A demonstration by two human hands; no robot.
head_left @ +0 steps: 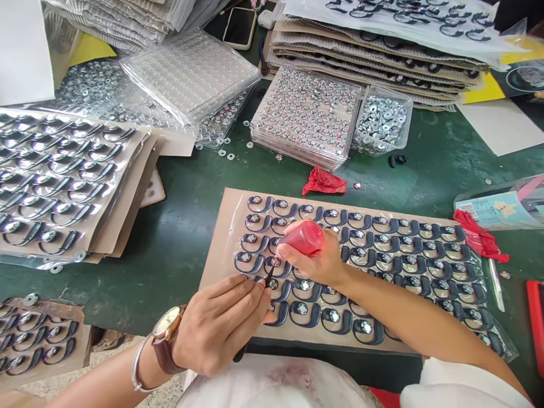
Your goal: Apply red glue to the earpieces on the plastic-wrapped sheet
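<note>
My right hand (317,255) is closed round a small red bottle (304,237), tilted with its tip down at one of the metal-centred black curved parts. My left hand (225,320), with a watch on the wrist, holds dark tweezers (269,276) whose tip is beside that same part. Both hands are over a brown cardboard sheet (219,226) covered with rows of these black parts (364,327) under clear film. The tweezers' tip and the bottle's tip nearly meet. Part of the rows is hidden under my hands and right forearm.
Stacked sheets of parts (55,187) lie left; more stacks (374,51) stand at the back. A clear tray stack (306,113), a box of metal washers (382,122), a red cloth (325,181), a phone (239,28) and a second red cloth (480,235) are on the green table (191,187).
</note>
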